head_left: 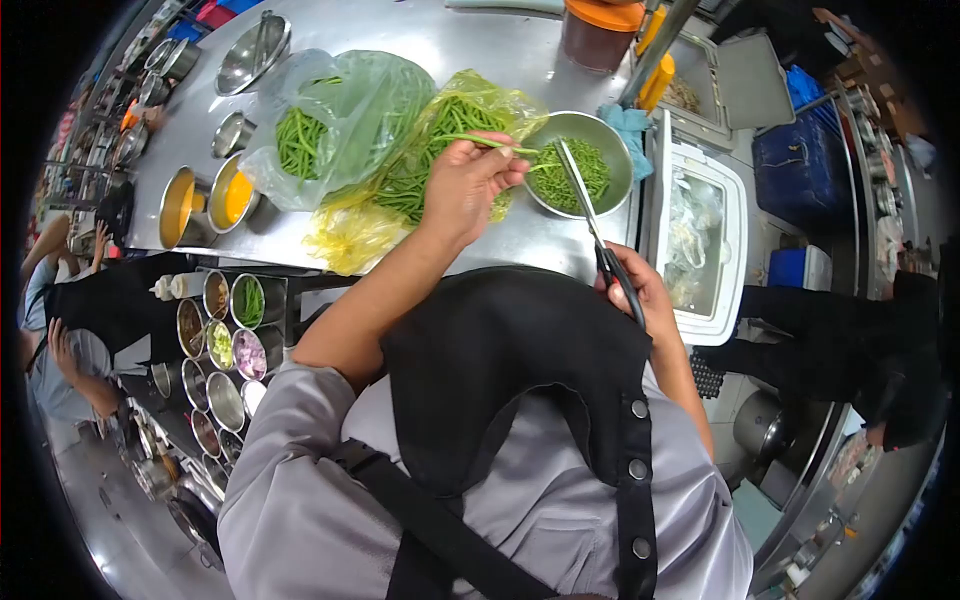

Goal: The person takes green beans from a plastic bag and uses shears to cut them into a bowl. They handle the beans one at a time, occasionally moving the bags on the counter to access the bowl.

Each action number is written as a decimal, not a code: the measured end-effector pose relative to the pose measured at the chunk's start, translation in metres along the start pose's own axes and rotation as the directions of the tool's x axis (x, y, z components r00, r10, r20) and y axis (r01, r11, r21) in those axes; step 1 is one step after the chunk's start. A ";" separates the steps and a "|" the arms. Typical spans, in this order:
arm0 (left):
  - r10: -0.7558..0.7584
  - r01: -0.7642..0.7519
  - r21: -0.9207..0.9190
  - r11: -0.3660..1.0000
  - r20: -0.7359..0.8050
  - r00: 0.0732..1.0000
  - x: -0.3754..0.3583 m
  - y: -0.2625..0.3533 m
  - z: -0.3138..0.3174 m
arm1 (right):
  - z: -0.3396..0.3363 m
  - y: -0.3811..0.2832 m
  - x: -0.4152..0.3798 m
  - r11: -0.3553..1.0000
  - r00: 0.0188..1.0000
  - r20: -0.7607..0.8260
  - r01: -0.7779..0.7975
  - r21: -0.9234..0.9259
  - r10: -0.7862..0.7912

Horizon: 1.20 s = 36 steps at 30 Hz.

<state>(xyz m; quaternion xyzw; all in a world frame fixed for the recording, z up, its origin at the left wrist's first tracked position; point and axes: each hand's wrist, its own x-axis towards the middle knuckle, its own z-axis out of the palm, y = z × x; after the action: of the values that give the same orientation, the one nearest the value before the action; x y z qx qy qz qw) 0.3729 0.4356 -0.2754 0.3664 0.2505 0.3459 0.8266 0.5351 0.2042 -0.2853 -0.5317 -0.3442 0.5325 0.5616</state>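
Observation:
Between the thumb and fingers of my left hand [468,185] is a small bunch of green beans [490,144], their tips pointing right over a metal bowl [622,150]. My right hand [648,292] is closed round the black handles of a pair of scissors [582,188]. The scissor blades reach up over the bowl, close to the bean tips. Short cut pieces of green bean [572,172] lie in the bowl. Left of it, a yellow plastic bag [360,236] lies open with whole beans. Beside that sits a clear plastic bag [375,85] of more beans.
Two metal containers with yellow contents [182,207] stand at the table's left. An orange-lidded tub [600,35] is at the back. Right of the table is an open white cooler [728,240]. Small metal pots of chopped ingredients [248,300] stand lower left. Other people work on both sides.

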 end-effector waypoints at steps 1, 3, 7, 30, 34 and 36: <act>0.006 -0.006 0.014 1.000 -0.011 1.000 0.000 0.000 0.001 | 0.001 -0.003 0.001 1.000 1.000 0.008 -0.005 -0.028 0.006; 0.011 -0.011 -0.003 1.000 0.000 1.000 -0.001 0.000 0.006 | 0.000 -0.002 0.003 0.999 0.999 0.020 -0.036 -0.021 0.037; -0.011 0.011 0.041 0.999 0.015 1.000 -0.002 -0.006 0.009 | 0.003 -0.006 0.002 0.998 0.998 0.022 -0.054 -0.014 0.055; 0.601 0.212 0.967 -0.138 -0.089 0.794 -0.010 0.161 -0.152 | -0.002 0.016 0.006 0.996 0.988 -0.148 -0.065 -0.068 0.055; 0.755 -0.277 0.958 -0.080 0.239 0.610 -0.038 0.109 -0.083 | 0.001 0.017 0.004 0.996 0.987 -0.154 -0.049 -0.079 0.036; 0.570 -0.422 0.900 -0.106 0.403 0.716 -0.032 0.076 -0.068 | -0.002 0.022 0.007 0.997 0.986 -0.154 -0.068 0.022 0.071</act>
<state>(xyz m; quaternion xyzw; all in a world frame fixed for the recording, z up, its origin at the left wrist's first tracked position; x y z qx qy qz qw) 0.2775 0.4786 -0.2520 0.8496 0.3005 0.3979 0.1717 0.5334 0.2079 -0.3078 -0.5783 -0.2765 0.5119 0.5719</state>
